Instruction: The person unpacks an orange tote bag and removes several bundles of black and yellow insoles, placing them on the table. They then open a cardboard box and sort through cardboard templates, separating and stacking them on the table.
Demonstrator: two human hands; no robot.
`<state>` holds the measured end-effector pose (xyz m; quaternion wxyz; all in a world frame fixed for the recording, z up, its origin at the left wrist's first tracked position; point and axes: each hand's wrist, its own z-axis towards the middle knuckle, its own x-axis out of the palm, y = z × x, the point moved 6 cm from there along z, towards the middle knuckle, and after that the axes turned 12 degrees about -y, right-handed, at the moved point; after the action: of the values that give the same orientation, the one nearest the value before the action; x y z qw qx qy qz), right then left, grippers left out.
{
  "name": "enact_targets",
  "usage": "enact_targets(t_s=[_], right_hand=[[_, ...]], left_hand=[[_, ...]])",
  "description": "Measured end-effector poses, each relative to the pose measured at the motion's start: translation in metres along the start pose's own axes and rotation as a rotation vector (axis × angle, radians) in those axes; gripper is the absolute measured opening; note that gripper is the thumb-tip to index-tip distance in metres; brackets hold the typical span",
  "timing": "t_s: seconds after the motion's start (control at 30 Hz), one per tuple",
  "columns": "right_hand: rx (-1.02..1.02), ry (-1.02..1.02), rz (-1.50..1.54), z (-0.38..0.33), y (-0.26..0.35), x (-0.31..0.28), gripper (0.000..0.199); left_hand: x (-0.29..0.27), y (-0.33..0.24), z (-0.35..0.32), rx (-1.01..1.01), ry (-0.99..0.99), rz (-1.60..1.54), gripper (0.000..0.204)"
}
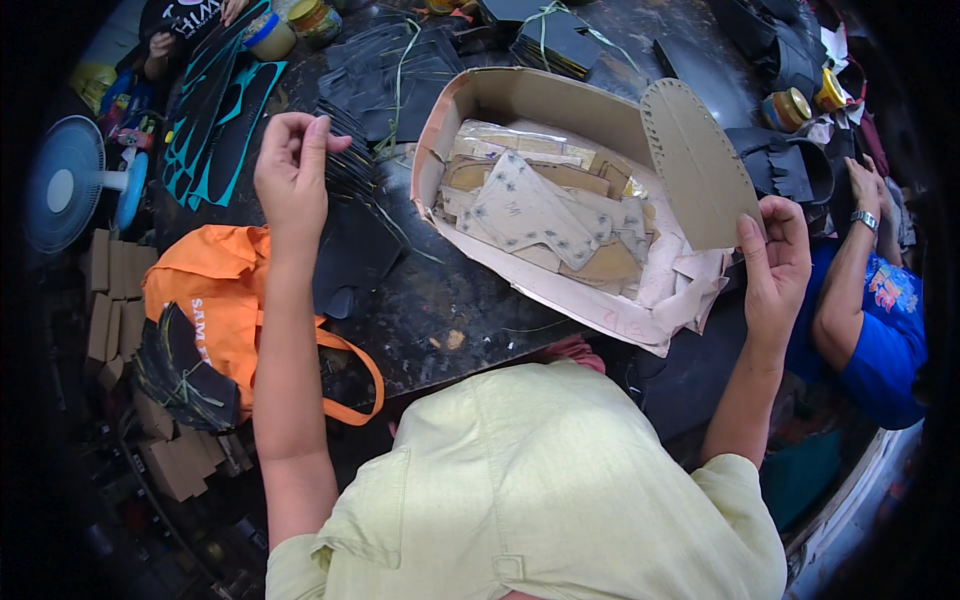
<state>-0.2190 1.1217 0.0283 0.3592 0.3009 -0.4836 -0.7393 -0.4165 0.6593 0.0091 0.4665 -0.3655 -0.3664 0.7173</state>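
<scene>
My right hand (pixel 777 255) pinches the lower corner of a tan cardboard pattern piece (pixel 697 165) with a rounded far end and small holes along its edge. It is raised over the right end of an open cardboard box (pixel 540 88). Inside the box lie several cut card templates; on top is a pale angular template (pixel 530 212) with dark punched marks. My left hand (pixel 298 172) is raised left of the box, fingers curled and thumb against them. Whatever they may hold is hidden. Behind it sits a stack of thin black pieces (pixel 350 178).
An orange bag (pixel 215 275) and a bundle of dark cut pieces (pixel 185 370) sit at the left table edge. Black and teal cut sheets (pixel 222 130), jars (pixel 268 37) and tied black stacks (pixel 552 45) cover the far side. A person in blue (pixel 870 330) works at right; a fan (pixel 65 185) stands left.
</scene>
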Motion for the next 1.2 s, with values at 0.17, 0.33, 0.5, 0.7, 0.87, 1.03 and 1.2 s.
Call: enact_targets(t_s=[0.17, 0.33, 0.5, 0.7, 0.87, 1.03, 1.2], right_hand=[[-0.016, 0.022, -0.034, -0.001, 0.001, 0.001, 0.027], [0.016, 0.065, 0.018, -0.005, 0.003, 0.013, 0.027], [0.021, 0.232, 0.010, -0.023, 0.010, 0.061, 0.025], [-0.228, 0.686, -0.325, -0.063, 0.028, 0.119, 0.019], [-0.166, 0.889, -0.234, -0.073, 0.034, 0.120, 0.026], [-0.135, 0.618, -0.451, -0.046, 0.024, 0.113, 0.030], [-0.446, 0.470, -0.713, -0.048, 0.017, 0.142, 0.044]], left_hand=[[-0.004, -0.055, -0.030, -0.090, 0.168, -0.135, 0.009], [0.023, -0.100, -0.124, -0.214, 0.910, -0.005, 0.011], [0.047, -0.113, -0.173, 0.092, 0.991, 0.163, 0.022], [0.047, -0.135, -0.163, 0.367, 0.491, 0.158, 0.057], [0.069, -0.112, -0.176, 0.439, 0.622, 0.270, 0.040], [0.073, -0.099, -0.187, 0.468, 0.574, 0.277, 0.030], [0.075, -0.100, -0.192, 0.510, 0.541, 0.316, 0.027]])
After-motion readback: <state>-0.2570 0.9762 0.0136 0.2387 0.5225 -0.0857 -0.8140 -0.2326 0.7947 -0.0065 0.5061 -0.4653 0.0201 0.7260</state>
